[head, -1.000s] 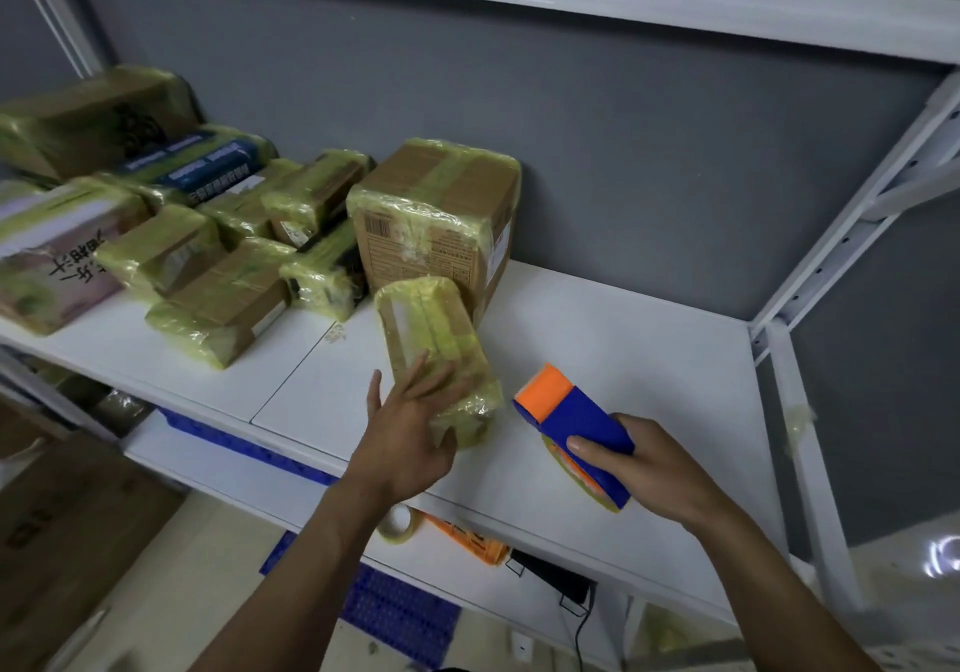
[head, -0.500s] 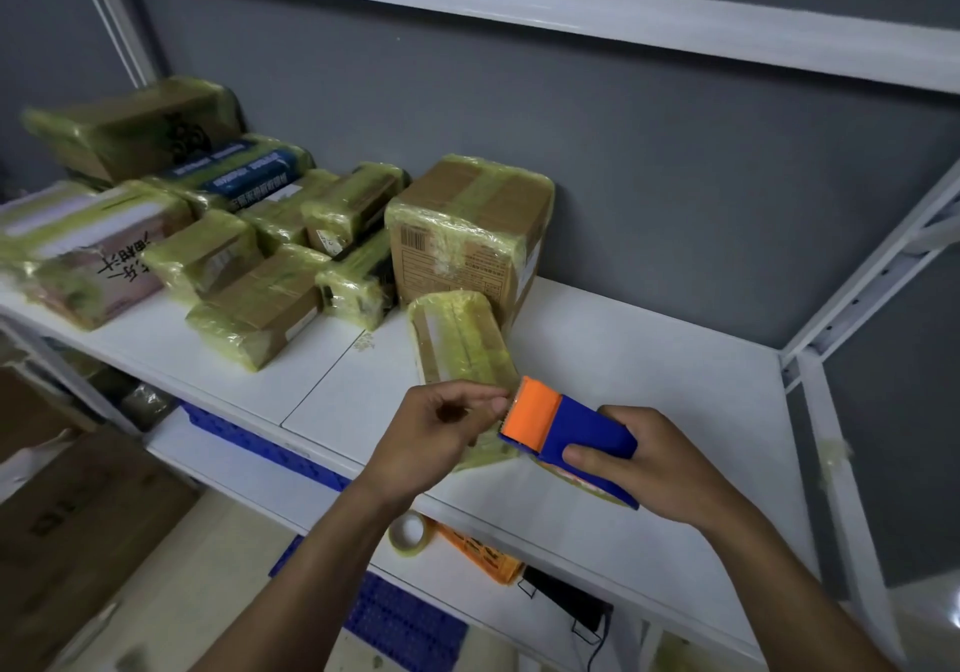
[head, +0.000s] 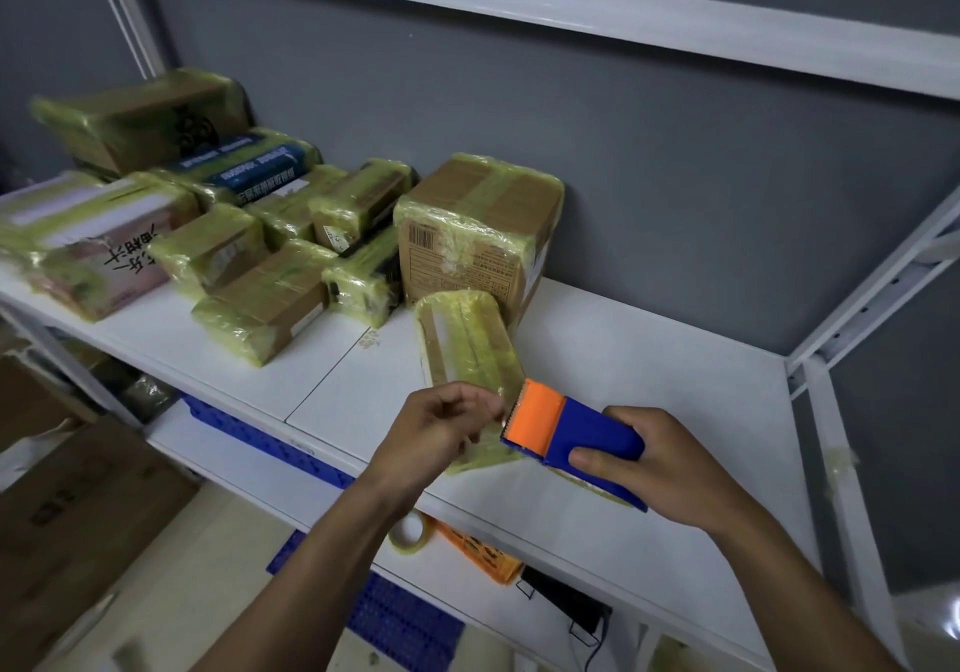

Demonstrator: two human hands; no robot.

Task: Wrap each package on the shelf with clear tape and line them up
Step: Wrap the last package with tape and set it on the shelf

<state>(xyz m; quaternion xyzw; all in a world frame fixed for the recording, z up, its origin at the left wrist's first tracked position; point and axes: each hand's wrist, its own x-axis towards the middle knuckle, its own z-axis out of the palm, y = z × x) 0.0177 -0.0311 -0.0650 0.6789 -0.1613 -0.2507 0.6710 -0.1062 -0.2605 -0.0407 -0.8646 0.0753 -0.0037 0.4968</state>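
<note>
- Broadly, a grey wall (head: 675, 178) fills the upper half of the frame behind everything.
- Across it runs a white metal shelving rack (head: 649, 359). Its middle board slants from the left edge down to the lower right, and an upright post stands at the right.
- Brown cardboard boxes (head: 78, 515) sit on the floor at lower left, blurred.
- A cluster of tape-wrapped packages (head: 260, 308) with a yellowish sheen crowds the left part of the board, some stacked on others.
- A large wrapped carton (head: 478, 235) stands at the right end of that cluster, at the frame's centre against the wall.
- A blue plastic crate (head: 270, 437) shows on the shelf below, left of centre.
- A slim wrapped package (head: 467, 349) lies on the board just below the carton, its far end touching or nearly touching it. Its near end is hidden under the hands.
- The right hand (head: 670, 469), lower right of centre, wraps its fingers round the dispenser's blue body.
- The left hand (head: 441, 432), at centre, has curled fingers, and thumb and fingertips pinch the tape end.
- The blue-and-orange tape dispenser (head: 571, 435) hangs over the package's near end, orange nose toward the left hand.
- An orange basket (head: 478, 552) lies on the lower shelf, under the hands.
- A roll of clear tape (head: 410, 534) sits just left of the basket.
- A short strip of clear tape (head: 492, 430), faint, spans from fingertips to dispenser.
</note>
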